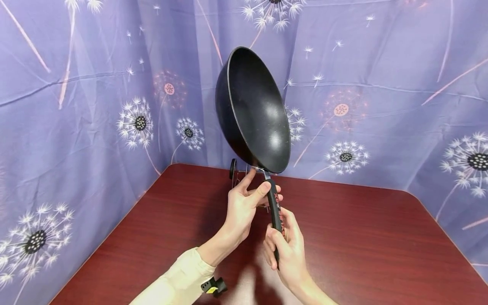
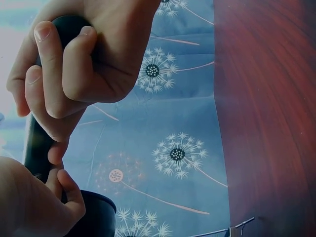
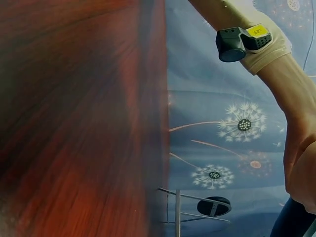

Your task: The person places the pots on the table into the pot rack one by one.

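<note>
A black wok (image 1: 259, 114) is raised above the table and tilted, its deep bowl uppermost and its inside turned to the right. Its long black handle (image 1: 273, 203), with red lettering along one side, slants down. My left hand (image 1: 244, 207) pinches the handle's upper end, thumb on the near side, index finger reaching up toward the bowl's base. Lower down, my right hand (image 1: 287, 250) grips the handle's end with curled fingers. The left wrist view shows the right hand (image 2: 94, 64) wrapped round the handle and the wok's rim (image 2: 101, 200) at the bottom.
Behind the wok, a wire rack (image 3: 177, 212) with a black oval piece (image 3: 214, 206) stands on the table, largely hidden in the head view. The dark red table (image 1: 362, 237) ends at a purple dandelion-print curtain (image 1: 381, 63) at the back and sides.
</note>
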The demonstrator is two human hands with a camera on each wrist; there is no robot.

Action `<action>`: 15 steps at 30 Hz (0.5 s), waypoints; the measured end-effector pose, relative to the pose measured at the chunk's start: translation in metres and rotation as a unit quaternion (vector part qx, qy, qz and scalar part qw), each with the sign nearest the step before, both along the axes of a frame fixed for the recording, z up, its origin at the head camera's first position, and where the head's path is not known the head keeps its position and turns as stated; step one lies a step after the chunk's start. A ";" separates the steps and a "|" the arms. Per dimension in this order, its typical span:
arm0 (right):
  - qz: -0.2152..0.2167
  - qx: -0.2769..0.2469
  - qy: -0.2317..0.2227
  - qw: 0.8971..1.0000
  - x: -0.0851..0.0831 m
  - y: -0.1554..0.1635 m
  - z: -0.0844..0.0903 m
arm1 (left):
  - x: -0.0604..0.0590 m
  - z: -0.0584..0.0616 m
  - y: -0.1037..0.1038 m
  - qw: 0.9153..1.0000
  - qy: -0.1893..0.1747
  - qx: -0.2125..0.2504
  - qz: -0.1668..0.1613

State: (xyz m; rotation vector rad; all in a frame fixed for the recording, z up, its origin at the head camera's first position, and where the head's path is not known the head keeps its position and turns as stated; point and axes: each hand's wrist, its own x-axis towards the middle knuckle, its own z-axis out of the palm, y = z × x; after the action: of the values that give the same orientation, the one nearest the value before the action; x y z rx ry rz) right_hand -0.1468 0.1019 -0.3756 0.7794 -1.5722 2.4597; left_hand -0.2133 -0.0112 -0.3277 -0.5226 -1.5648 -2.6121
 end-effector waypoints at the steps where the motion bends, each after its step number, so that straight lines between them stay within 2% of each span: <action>1: 0.001 -0.002 -0.001 1.000 0.000 -0.001 0.000 | 0.000 0.000 0.000 1.000 -0.004 -0.001 0.002; 6: 0.008 -0.010 0.001 1.000 -0.001 -0.005 -0.001 | 0.002 -0.002 -0.002 1.000 -0.025 0.005 0.015; 15: 0.046 -0.046 -0.024 0.998 -0.001 -0.012 -0.003 | 0.000 -0.004 -0.004 0.999 -0.024 -0.008 0.035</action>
State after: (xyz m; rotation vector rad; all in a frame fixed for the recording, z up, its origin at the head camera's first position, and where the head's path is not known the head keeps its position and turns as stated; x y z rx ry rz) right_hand -0.1478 0.0903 -0.3788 0.7993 -1.4568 2.6141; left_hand -0.2135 -0.0157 -0.3321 -0.4017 -1.5876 -2.5810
